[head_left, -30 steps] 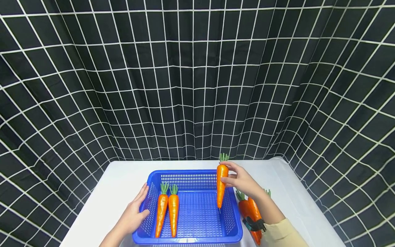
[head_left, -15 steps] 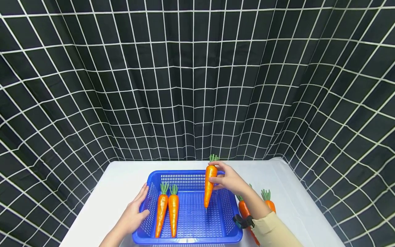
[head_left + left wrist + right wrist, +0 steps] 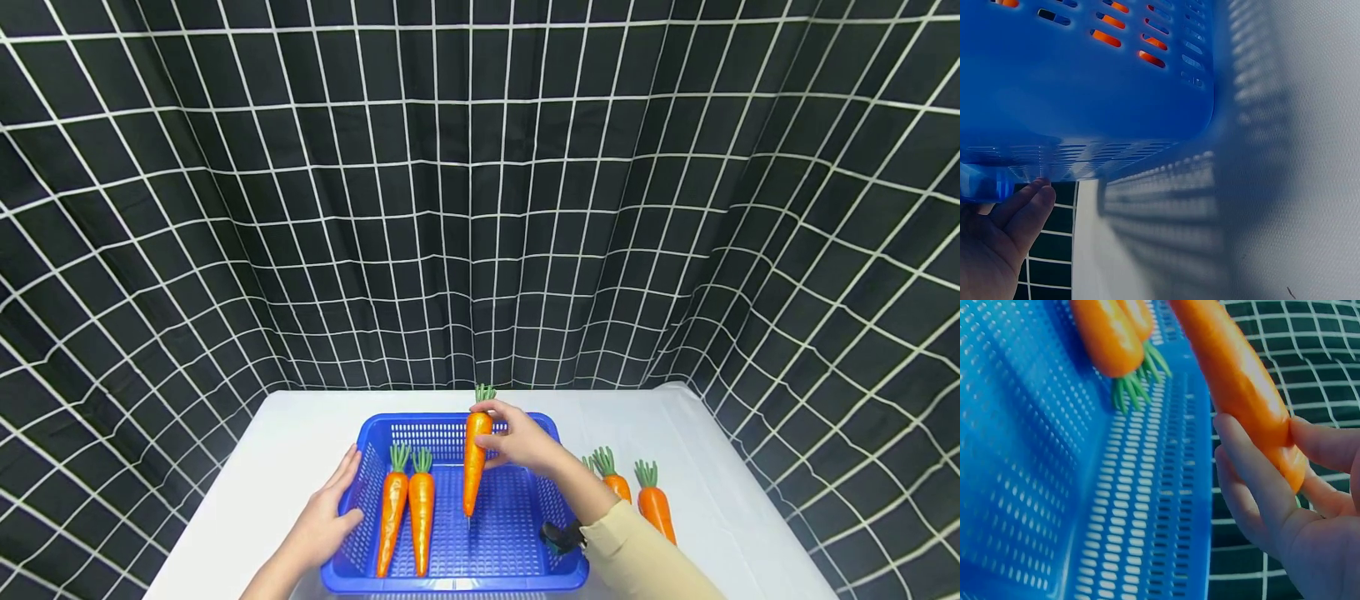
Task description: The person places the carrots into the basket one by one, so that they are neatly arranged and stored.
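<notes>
My right hand (image 3: pixel 525 437) pinches an orange carrot (image 3: pixel 475 458) by its thick upper end, green stalks up and tip down. The carrot hangs over the middle of a blue plastic basket (image 3: pixel 453 585), its tip apart from the other carrots. In the right wrist view, fingers and thumb lie on opposite sides of the carrot (image 3: pixel 1241 381). Two carrots lie side by side in the basket's left part, one left (image 3: pixel 392 521) and one right (image 3: pixel 422 521). My left hand (image 3: pixel 318 529) rests at the basket's left rim with straight fingers; in the left wrist view they touch its side wall (image 3: pixel 1085 100).
Right of the basket, on the white table (image 3: pixel 720 517), lie more carrots, one (image 3: pixel 656 510) in plain view and another (image 3: pixel 615 485) partly behind the right forearm. Green stalks of a further one show beside it. A black curtain (image 3: pixel 472 208) with white grid lines stands behind.
My right hand has carried the carrot leftward from the basket's right side to its middle. Carrots on the table at right have come out from behind the forearm. The left hand stays put.
</notes>
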Motion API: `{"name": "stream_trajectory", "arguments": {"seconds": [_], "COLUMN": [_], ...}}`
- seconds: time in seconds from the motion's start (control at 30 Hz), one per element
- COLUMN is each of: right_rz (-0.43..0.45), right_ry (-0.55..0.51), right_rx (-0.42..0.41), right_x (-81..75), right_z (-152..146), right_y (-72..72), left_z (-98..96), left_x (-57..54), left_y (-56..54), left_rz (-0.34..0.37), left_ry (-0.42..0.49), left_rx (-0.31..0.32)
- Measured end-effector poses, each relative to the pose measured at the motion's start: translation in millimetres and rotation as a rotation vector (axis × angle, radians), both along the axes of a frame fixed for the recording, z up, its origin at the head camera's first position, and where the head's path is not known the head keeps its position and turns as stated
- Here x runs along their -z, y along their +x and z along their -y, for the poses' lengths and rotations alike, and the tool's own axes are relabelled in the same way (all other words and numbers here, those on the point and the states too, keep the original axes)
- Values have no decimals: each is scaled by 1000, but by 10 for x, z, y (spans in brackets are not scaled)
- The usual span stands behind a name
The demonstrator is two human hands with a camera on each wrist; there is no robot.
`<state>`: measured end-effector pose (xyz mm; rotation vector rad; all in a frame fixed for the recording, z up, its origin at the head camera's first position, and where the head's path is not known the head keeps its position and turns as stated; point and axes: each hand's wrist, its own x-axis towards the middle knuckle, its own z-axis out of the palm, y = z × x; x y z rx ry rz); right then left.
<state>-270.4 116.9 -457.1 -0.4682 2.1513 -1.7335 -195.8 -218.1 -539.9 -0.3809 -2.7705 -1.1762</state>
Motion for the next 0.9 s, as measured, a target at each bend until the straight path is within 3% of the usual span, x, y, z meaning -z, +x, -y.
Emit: {"name": "stream_trajectory", "arguments": {"seconds": [0.27,0.9], "right_rz": [21,65], "right_ry": [42,141], "right_rx": [-38,-66], "right_x": [119,392], "right_z": [215,449], "right_y": [32,129], "left_z": [4,3], "left_x": [18,28], "left_y": [-5,-5], "left_rz": [-31,-28], "left_ry": [-2,1], "left_rx": [-5,-4]}}
